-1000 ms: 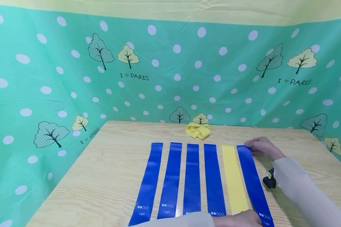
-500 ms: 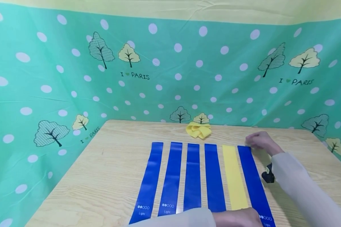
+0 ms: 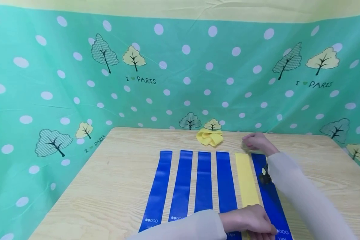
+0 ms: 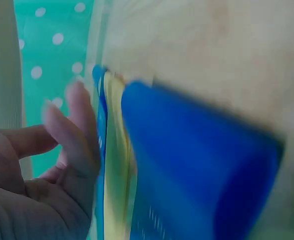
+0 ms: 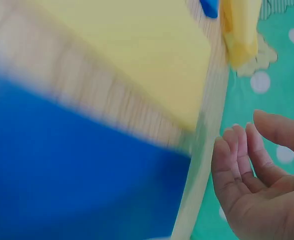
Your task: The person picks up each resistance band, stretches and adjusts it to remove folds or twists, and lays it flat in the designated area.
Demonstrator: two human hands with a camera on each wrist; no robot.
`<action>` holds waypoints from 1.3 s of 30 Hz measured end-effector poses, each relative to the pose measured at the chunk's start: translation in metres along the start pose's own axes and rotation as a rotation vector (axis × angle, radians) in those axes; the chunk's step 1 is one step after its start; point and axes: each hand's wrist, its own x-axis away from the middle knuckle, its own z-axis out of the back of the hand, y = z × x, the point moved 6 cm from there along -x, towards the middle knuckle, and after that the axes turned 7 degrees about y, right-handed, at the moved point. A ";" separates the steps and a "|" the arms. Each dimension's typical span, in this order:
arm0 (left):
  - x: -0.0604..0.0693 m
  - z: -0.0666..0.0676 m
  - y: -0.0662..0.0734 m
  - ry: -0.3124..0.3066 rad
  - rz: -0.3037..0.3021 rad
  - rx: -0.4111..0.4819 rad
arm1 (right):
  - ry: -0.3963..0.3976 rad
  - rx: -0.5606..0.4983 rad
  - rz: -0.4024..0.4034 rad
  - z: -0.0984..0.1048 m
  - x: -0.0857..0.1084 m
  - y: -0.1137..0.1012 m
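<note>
Flat resistance bands lie in a row on the table: several blue ones, such as the leftmost blue band, and a yellow band second from the right. At the right end is another blue band, partly behind my right arm. My right hand hovers past the far end of the yellow band, fingers loosely bent around nothing. Over the near ends of the yellow and rightmost blue bands is my left hand. Its fingers look loosely bent and hold nothing in the left wrist view, beside a blurred blue band.
A bunched yellow band sits at the back of the wooden table. Behind the table hangs a green dotted cloth. A small dark device is at my right wrist. Bare wood lies left of the row.
My right hand has let go of the rightmost blue band's far end and moved left toward the yellow band. My left hand has come off the blue band's near end, shifting slightly up and left.
</note>
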 end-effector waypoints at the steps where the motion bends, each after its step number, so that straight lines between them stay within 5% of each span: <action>1: 0.002 0.005 0.001 0.009 -0.004 0.031 | 0.000 -0.006 0.002 -0.004 -0.001 -0.003; 9: 0.007 0.047 0.003 0.111 -0.039 0.151 | -0.027 -0.074 0.002 -0.030 -0.011 -0.020; 17: -0.003 0.083 -0.005 0.231 -0.037 0.143 | -0.064 -0.228 -0.026 -0.048 -0.018 -0.026; 26: -0.009 0.125 -0.014 0.274 -0.077 0.195 | -0.086 -0.335 -0.066 -0.069 -0.022 -0.031; 39: -0.021 0.194 -0.037 0.457 -0.015 0.245 | -0.065 -0.374 -0.072 -0.082 -0.022 -0.049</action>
